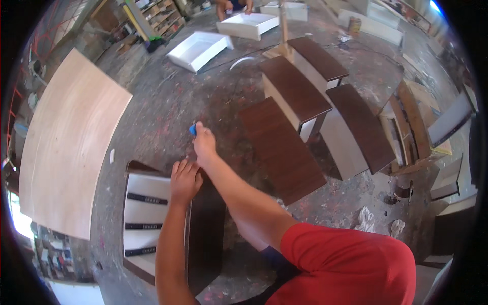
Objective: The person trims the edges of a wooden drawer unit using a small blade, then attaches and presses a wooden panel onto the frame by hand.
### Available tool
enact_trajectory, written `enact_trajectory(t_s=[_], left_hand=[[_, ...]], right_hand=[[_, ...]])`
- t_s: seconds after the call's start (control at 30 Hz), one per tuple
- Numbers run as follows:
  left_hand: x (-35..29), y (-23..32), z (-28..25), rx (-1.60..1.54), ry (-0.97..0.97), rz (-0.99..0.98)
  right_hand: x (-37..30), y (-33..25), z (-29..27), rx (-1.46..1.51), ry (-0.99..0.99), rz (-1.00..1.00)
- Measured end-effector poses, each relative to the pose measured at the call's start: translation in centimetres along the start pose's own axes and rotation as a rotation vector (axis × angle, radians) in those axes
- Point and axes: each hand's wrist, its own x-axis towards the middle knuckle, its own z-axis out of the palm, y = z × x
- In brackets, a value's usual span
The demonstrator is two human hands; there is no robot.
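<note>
A dark brown cabinet (206, 223) with a white inside stands before me, with several black drawer slides (146, 199) on its inner wall. My left hand (186, 180) lies at the cabinet's far edge, its fingers bent over the rim. Just beyond it, my right hand (205, 145) is closed around a small blue thing (192, 129). Only the blue end sticks out past the thumb, so its kind cannot be made out. The right wrist passes close beside the left fingertips.
Brown-fronted drawers (295, 91) and a brown panel (282, 150) sit to the right. A pale wood sheet (76, 147) lies at the left. White drawers (199, 51) are farther off, near another person's hands (248, 10). Crumpled rags (366, 219) lie at the right.
</note>
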Motion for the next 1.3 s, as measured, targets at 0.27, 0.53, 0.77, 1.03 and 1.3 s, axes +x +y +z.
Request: enact_trajectory(t_s=[0.27, 0.53, 0.77, 1.03, 1.3], left_hand=[[-0.3, 0.8, -1.5, 0.01, -0.302, -0.086], [-7.9, 5.0, -5.0, -0.026, -0.412, -0.241], [-15.0, 7.5, -7.7, -0.078, -0.452, -0.315], [-20.0, 10.0, -11.1, -0.047, -0.449, -0.334], [-20.7, 10.2, -11.5, -0.042, -0.424, -0.364]], right_hand=[[0.3, -1.3, -2.4, -0.095, -0.209, 0.055], [-1.0, 3.5, -5.5, -0.641, -0.24, -0.087], [-2.2, 7.6, -6.3, -0.913, -0.129, -0.098], [-2.0, 6.4, -5.6, -0.776, -0.166, 0.229], [-0.8, 7.3, -5.1, -0.628, -0.132, 0.329]])
